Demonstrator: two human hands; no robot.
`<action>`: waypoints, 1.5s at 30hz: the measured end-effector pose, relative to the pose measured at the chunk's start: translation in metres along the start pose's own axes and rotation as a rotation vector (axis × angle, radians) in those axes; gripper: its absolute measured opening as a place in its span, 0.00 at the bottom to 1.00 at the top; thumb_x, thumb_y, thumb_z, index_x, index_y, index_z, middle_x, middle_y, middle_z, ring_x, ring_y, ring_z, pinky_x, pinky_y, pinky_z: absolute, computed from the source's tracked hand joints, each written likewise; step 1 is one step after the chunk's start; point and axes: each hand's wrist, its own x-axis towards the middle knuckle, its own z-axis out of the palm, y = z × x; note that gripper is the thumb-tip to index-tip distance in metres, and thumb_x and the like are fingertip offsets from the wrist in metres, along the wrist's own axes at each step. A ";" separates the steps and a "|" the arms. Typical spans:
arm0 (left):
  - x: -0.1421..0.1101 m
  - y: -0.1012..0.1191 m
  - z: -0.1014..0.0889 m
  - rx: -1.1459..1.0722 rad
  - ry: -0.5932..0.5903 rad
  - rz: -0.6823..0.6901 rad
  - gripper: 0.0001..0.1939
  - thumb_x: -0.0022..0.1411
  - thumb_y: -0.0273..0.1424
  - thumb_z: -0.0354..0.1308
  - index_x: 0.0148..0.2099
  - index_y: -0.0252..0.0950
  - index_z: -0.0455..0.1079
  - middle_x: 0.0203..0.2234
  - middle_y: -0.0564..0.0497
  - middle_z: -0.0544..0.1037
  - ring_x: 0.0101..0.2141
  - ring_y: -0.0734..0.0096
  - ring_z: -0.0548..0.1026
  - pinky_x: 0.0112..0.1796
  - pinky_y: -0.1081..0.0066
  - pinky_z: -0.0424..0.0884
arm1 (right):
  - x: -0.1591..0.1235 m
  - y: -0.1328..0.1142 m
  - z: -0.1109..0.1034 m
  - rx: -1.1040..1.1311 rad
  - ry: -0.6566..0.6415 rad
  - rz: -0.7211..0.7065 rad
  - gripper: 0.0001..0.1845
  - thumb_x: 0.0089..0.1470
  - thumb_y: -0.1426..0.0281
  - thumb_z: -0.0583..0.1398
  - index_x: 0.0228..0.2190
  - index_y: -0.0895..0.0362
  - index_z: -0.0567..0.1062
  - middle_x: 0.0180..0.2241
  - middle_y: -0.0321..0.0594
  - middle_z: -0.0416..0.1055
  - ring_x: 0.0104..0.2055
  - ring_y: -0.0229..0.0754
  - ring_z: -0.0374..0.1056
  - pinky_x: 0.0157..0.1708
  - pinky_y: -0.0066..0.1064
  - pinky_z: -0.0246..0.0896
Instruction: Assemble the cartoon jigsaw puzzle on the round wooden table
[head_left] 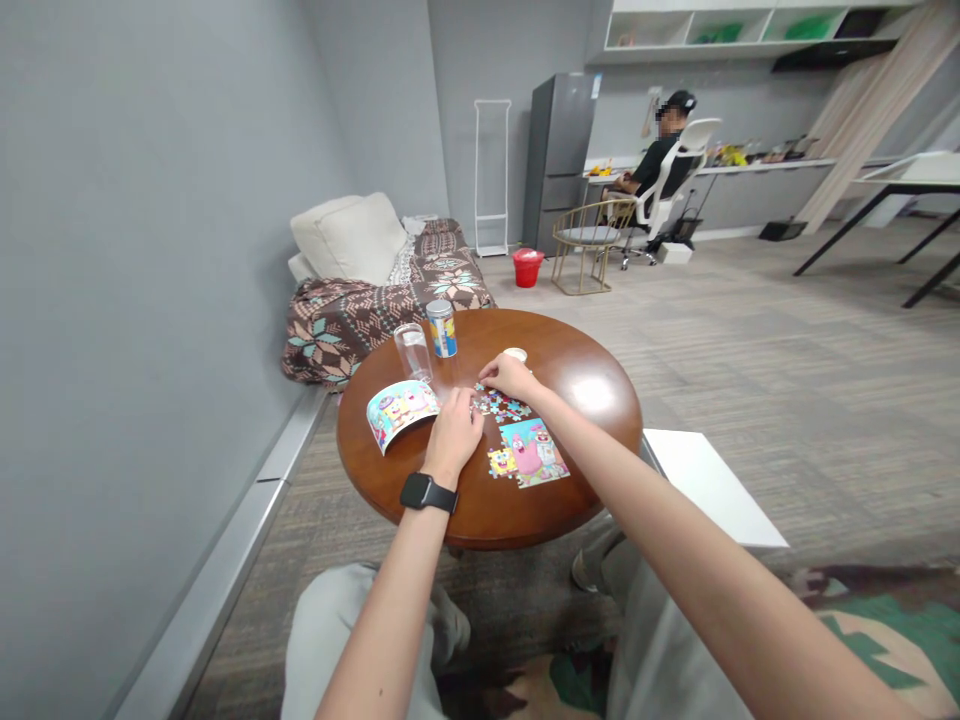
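Observation:
A round brown wooden table carries a partly joined cartoon jigsaw and a heap of loose puzzle pieces. My left hand, with a black watch on its wrist, rests knuckles up beside the loose pieces, fingers curled together at their edge. My right hand reaches over the far side of the heap with fingers bent down onto the pieces. What either hand pinches is too small to make out. A curled picture sheet lies left of my left hand.
A clear glass, a printed can and a small white lid stand at the table's far side. Behind are a patterned couch, a red bucket, a gold chair and a seated person. A white board lies on the floor right.

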 end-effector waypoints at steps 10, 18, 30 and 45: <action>0.001 -0.009 0.004 -0.006 -0.050 0.072 0.15 0.61 0.18 0.50 0.47 0.35 0.68 0.44 0.44 0.75 0.48 0.60 0.74 0.53 0.60 0.71 | -0.071 0.042 -0.033 -0.107 0.266 0.144 0.22 0.54 0.82 0.53 0.47 0.61 0.77 0.50 0.49 0.74 0.52 0.43 0.70 0.55 0.30 0.61; 0.004 -0.011 0.006 -0.018 -0.074 0.127 0.12 0.63 0.19 0.49 0.45 0.36 0.68 0.41 0.46 0.75 0.45 0.62 0.75 0.49 0.61 0.71 | -0.088 0.043 -0.017 -0.180 0.244 0.079 0.23 0.56 0.80 0.50 0.49 0.59 0.75 0.55 0.48 0.71 0.56 0.48 0.66 0.57 0.37 0.60; 0.002 -0.007 0.008 0.200 -0.057 0.129 0.10 0.65 0.23 0.51 0.40 0.35 0.74 0.41 0.44 0.80 0.43 0.59 0.76 0.49 0.60 0.72 | -0.068 0.018 -0.013 -0.362 0.153 -0.083 0.23 0.60 0.75 0.49 0.55 0.59 0.71 0.62 0.50 0.64 0.62 0.50 0.61 0.56 0.42 0.58; 0.000 -0.002 0.007 0.204 -0.069 0.109 0.09 0.64 0.22 0.51 0.40 0.35 0.72 0.38 0.45 0.78 0.42 0.61 0.75 0.47 0.62 0.72 | -0.001 0.004 -0.011 -0.547 0.069 -0.016 0.17 0.60 0.74 0.53 0.42 0.56 0.81 0.48 0.50 0.77 0.53 0.52 0.66 0.50 0.40 0.58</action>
